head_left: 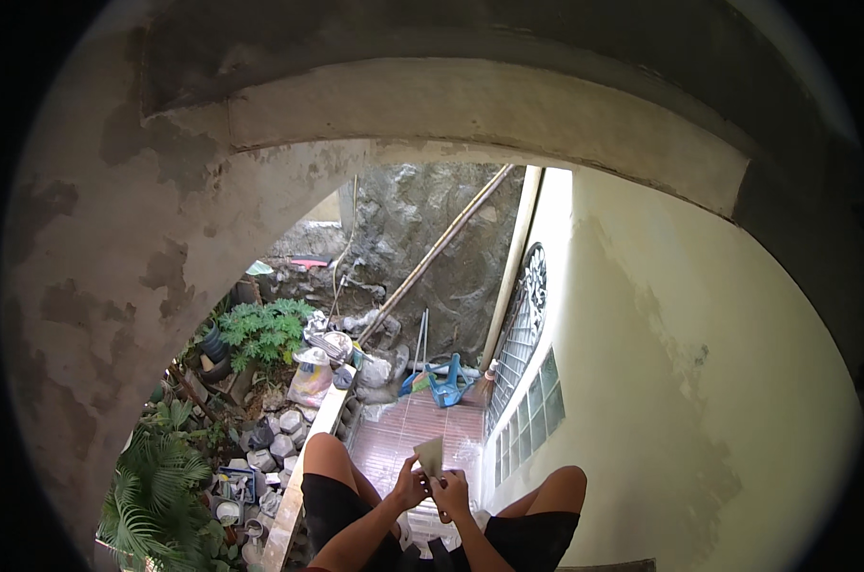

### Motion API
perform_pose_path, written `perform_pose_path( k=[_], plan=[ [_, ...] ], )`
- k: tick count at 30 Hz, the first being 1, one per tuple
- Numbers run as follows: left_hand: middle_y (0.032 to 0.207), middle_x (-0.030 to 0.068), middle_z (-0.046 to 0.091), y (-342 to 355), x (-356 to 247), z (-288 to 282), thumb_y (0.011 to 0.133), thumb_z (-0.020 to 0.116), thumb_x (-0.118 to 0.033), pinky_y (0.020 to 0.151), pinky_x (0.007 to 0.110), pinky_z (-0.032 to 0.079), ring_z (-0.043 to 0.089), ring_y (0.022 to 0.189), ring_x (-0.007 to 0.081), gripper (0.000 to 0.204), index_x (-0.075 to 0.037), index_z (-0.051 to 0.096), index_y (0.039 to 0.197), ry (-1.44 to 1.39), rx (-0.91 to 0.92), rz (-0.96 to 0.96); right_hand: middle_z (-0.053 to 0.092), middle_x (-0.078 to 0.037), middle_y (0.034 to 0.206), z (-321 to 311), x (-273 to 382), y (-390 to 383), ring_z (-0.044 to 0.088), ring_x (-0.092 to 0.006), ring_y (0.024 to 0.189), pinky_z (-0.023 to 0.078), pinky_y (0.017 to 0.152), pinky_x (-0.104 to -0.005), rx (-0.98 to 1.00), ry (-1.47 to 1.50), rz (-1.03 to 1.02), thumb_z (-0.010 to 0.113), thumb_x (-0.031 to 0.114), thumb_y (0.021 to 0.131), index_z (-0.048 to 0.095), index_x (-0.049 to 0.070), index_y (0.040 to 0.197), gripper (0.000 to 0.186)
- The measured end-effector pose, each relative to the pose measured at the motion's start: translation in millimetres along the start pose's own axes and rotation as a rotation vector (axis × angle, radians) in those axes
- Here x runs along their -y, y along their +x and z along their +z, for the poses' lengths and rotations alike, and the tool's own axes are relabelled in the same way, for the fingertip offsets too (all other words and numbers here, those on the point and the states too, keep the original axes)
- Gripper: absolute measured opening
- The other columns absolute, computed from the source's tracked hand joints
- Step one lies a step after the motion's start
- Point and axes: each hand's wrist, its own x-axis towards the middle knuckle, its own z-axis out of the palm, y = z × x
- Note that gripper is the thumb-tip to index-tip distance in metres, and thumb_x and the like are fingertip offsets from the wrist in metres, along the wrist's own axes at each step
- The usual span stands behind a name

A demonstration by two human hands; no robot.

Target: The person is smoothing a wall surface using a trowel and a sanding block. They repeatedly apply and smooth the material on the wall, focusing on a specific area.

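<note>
Paper (430, 455), a small tan folded piece with a pointed top, held upright between both hands just above the knees, low in the middle of the view. Left hand (411, 486) pinching its lower left edge, fingers closed on it, grip grasping the paper. Right hand (451, 494) touching its lower right corner from beneath, fingers curled around it, grip likewise closed on the paper. Both forearms rising from the lower edge, meeting at the wrists under the sheet. Bare knees (325, 453) spread to either side, black shorts (332, 510) covering the thighs. Below and beyond the paper, far down, a reddish tiled floor (422, 429) running between a low pale ledge (308, 467) on the left and a cream wall (680, 381) on the right. Set in that wall, a barred window (520, 324) with an arched top and a panel of glass blocks (537, 400) beside it. At the far end of the floor, a blue plastic stool (448, 381) tipped over, near some sacks and buckets (322, 367). Leaning against the dark rock face (432, 219) behind, a long brown pole (437, 253). Left of the ledge, a heap of grey stones (275, 434), leafy green plants (265, 329) and palm fronds (155, 477). Overhead, a worn, patchy concrete arch (451, 105) framing everything.
</note>
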Motion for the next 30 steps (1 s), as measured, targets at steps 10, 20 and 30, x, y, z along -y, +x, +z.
perform_pose_path(
  k=[10, 20, 30],
  plan=[
    [0.085, 0.0017, 0.062, -28.3, -14.8, 18.8, 0.089, 0.063, -0.041, 0.075, 0.034, 0.05, 0.062, 0.082, 0.0178, 0.028, -0.014, 0.058, 0.09, 0.131, 0.113, 0.063, 0.065, -0.008, 0.1, -12.5, 15.8, 1.7, 0.06, -0.029, 0.093, 0.053, 0.078, -0.0403, 0.068, 0.039, -0.406, 0.069, 0.021, 0.079, 0.074, 0.011, 0.088, 0.014],
    [0.093, 0.0011, 0.059, -28.4, -11.1, 23.0, 0.091, 0.06, -0.039, 0.067, 0.032, 0.044, 0.05, 0.075, 0.0134, 0.034, -0.01, 0.061, 0.108, 0.222, 0.193, 0.113, 0.06, -0.004, 0.103, 9.7, -14.3, 8.7, 0.058, -0.0148, 0.094, 0.048, 0.08, -0.0269, 0.2, 0.726, 0.24, 0.061, 0.031, 0.095, 0.039, 0.004, 0.143, 0.059],
    [0.106, 0.0075, 0.058, -27.2, -7.0, 19.7, 0.092, 0.062, -0.027, 0.084, 0.037, 0.049, 0.058, 0.095, 0.0182, 0.037, -0.005, 0.05, 0.12, 0.256, 0.186, 0.183, 0.065, -0.006, 0.104, 12.5, -18.6, 1.1, 0.058, -0.0119, 0.086, 0.048, 0.076, -0.026, 0.274, 0.898, 0.47, 0.053, 0.012, 0.099, 0.059, 0.002, 0.129, 0.033]
  ],
)
